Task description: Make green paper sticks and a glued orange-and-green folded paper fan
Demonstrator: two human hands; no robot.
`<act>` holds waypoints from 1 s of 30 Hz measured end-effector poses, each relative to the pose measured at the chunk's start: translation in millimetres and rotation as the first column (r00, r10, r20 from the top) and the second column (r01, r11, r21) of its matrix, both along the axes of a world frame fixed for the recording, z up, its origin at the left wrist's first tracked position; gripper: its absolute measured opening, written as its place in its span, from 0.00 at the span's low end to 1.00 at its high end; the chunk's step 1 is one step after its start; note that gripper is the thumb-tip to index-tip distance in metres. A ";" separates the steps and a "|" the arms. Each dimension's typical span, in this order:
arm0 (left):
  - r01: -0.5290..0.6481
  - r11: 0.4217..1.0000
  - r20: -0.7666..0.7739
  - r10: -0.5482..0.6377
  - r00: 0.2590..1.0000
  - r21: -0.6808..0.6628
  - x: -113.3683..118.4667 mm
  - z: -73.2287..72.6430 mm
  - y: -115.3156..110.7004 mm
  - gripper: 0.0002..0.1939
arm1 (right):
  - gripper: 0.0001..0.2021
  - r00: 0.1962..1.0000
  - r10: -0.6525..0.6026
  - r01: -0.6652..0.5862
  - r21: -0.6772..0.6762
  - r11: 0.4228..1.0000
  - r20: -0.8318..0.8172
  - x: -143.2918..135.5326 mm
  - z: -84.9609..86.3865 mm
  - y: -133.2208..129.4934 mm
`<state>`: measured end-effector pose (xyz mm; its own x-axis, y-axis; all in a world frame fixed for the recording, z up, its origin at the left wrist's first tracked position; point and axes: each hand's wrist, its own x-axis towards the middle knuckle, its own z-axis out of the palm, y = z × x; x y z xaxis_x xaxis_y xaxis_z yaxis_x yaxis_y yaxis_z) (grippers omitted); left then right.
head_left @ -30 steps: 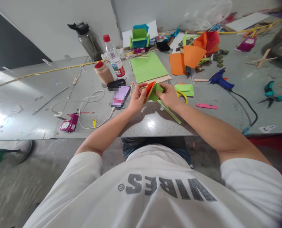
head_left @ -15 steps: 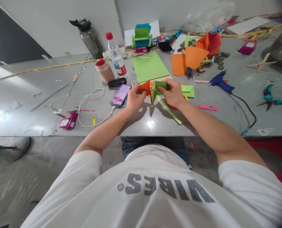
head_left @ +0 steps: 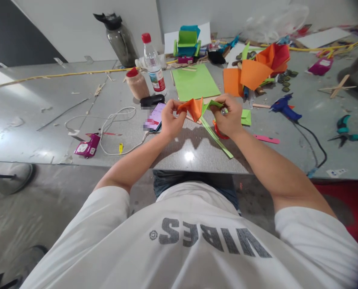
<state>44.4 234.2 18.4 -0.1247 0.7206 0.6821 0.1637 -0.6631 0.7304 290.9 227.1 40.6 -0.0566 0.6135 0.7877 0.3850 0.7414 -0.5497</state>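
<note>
My left hand (head_left: 172,118) pinches the outer edge of a folded piece of orange paper (head_left: 193,109) between thumb and fingers. My right hand (head_left: 229,116) is closed on a folded piece of green paper (head_left: 210,105). The two papers meet between my hands, above the table; whether they are joined I cannot tell. Under them lie narrow green paper strips (head_left: 217,140), pointing toward me. Scissors with red handles (head_left: 219,130) lie partly hidden beneath my right hand. A phone with a lit screen (head_left: 156,116) rests beside my left hand.
A green sheet (head_left: 195,82) lies beyond my hands, with a plastic bottle (head_left: 154,66) and a pinkish jar (head_left: 137,84) to its left. Rightward are orange paper pieces (head_left: 255,74), a blue glue gun (head_left: 285,107), a pink cutter (head_left: 266,139) and teal pliers (head_left: 344,128).
My hands have tilted and drawn slightly apart. The orange and green papers, upright and close together before, are now spread wider and flatter. The view has shifted slightly.
</note>
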 end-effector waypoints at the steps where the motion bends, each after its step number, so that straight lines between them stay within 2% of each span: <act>1: 0.005 1.000 0.002 -0.005 1.000 0.003 -0.3 0.3 -0.6 0.13 | 0.20 1.000 -0.016 0.016 0.032 0.999 0.004 0.5 0.4 0.1; 5: 0.050 0.998 0.019 -0.051 0.999 0.031 -2.5 0.1 -0.9 0.15 | 0.20 0.998 -0.064 0.062 0.127 0.990 0.013 2.5 1.2 0.6; 11: 0.094 0.992 0.026 -0.097 0.995 0.084 -7.9 -6.3 5.9 0.14 | 0.21 0.988 -0.144 0.137 0.111 0.984 0.052 2.4 1.8 -0.7; 16: 0.154 0.979 -0.029 -0.152 0.988 0.134 -9.0 -11.3 9.5 0.16 | 0.22 0.986 -0.146 0.137 0.101 0.985 0.085 -0.6 1.6 -3.5; 18: 0.187 0.966 -0.071 -0.177 0.982 0.176 -9.5 -11.1 9.1 0.20 | 0.19 0.984 -0.141 0.133 0.083 0.988 0.106 -0.8 0.2 -4.1; 21: 0.218 0.949 -0.126 -0.194 0.973 0.229 -10.6 -7.7 5.4 0.33 | 0.15 0.985 -0.127 0.114 0.108 0.988 0.120 0.6 -3.4 -4.3; 23: 0.220 0.952 -0.159 -0.189 0.969 0.211 -10.8 -2.9 -0.3 0.36 | 0.13 0.982 -0.127 0.107 0.141 0.984 0.141 1.7 -6.1 -4.5; 30: 0.184 0.983 -0.363 -0.166 0.917 0.016 -5.4 19.5 -30.4 0.36 | 0.13 0.953 -0.181 0.158 0.111 0.981 0.242 2.7 -9.7 -8.6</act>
<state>38.9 203.8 37.9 0.2598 0.6735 0.6920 0.2862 -0.7381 0.6110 293.6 218.5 31.0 -0.1600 0.5589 0.8137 0.6258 0.6949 -0.3543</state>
